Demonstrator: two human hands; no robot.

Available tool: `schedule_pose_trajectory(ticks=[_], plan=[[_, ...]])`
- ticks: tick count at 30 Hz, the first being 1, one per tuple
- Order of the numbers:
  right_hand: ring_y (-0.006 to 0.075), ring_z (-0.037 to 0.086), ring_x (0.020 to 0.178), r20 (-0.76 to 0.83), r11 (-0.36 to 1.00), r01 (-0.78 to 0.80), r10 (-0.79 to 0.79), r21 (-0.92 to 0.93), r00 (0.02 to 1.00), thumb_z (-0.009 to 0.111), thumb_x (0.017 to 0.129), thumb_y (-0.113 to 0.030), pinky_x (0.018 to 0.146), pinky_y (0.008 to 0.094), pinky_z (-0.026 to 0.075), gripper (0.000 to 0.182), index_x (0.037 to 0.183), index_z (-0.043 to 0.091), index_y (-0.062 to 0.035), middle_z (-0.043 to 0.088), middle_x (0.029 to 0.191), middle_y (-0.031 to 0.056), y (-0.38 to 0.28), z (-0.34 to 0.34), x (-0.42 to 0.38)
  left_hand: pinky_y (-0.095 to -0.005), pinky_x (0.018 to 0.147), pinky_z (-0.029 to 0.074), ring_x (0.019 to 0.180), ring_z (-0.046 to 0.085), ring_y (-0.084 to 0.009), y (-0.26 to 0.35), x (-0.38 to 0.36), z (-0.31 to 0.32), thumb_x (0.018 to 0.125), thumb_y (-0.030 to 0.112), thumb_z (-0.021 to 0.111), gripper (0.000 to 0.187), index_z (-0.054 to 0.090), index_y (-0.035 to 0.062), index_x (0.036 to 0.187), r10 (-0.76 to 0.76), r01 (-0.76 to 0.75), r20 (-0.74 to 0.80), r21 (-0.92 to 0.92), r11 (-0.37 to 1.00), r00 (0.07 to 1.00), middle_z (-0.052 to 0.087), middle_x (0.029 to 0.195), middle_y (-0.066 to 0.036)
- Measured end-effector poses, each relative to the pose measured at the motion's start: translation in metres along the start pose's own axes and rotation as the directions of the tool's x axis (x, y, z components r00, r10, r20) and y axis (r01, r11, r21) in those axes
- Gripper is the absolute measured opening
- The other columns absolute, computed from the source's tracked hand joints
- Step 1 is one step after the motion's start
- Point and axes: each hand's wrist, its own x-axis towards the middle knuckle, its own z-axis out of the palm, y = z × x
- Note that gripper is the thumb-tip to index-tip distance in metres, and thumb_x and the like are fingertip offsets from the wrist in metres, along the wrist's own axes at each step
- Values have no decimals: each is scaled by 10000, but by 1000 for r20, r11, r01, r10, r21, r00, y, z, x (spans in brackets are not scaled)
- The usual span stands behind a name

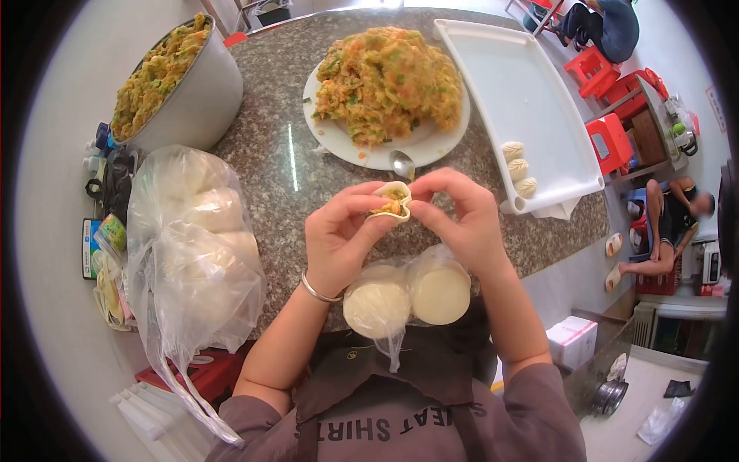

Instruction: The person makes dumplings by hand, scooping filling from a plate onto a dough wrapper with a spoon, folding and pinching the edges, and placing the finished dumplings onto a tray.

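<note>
Between both hands, above the table's near part, is a round dough wrapper point(399, 192) with orange and green filling showing in its open middle. My left hand point(342, 235) grips its left edge, fingers and thumb bent round it. The thumb and forefinger of my right hand point(462, 212) pinch its right edge. Just beyond them a spoon point(402, 164) rests on the rim of a white plate point(339, 145) heaped with filling point(389, 81). Two stacks of round wrappers point(377, 302) point(439, 289) in clear plastic lie nearest my body.
A white tray point(531, 100) at the right holds several pleated dumplings point(517, 168). At the left are a metal pot point(192, 108) of filling and a plastic bag point(204, 239) with pale dough. Red stools point(610, 144) and two seated people point(616, 31) point(670, 223) are beyond the table.
</note>
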Motion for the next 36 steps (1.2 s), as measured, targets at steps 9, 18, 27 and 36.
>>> schedule_pose_trajectory(ticks=[9,18,27,36], plan=[[238,620,766,-22,954,172,-183,-247,983,728,743,-65,717,320,485,114,810,656,-7,641,791,100,4,4,-7,-298,857,519,1034,596,-217,3,0,2,824,-58,647,168,631,-47,991,-88,94,-112,48,994,990,583,1133,-182],[233,602,738,87,984,-27,43,-177,995,687,777,-59,671,316,469,90,819,636,2,619,758,97,-9,-11,1,-310,871,495,1004,598,-210,7,2,5,839,-25,643,161,648,-36,999,-82,82,9,-41,996,997,587,1136,-175],[259,598,766,26,934,145,-145,-327,989,680,783,-72,716,346,465,86,824,634,-12,620,790,95,-6,1,-4,-299,843,516,989,619,-198,6,0,6,831,-34,649,168,624,-30,997,-143,143,-82,-10,990,986,632,1074,-182],[270,598,798,-63,910,162,-201,-380,978,674,786,-71,736,357,459,81,824,632,-13,628,813,99,-5,4,-5,-292,866,528,1024,614,-199,3,1,7,819,-67,648,185,588,-26,989,-125,117,-111,-81,990,986,600,1138,-176]])
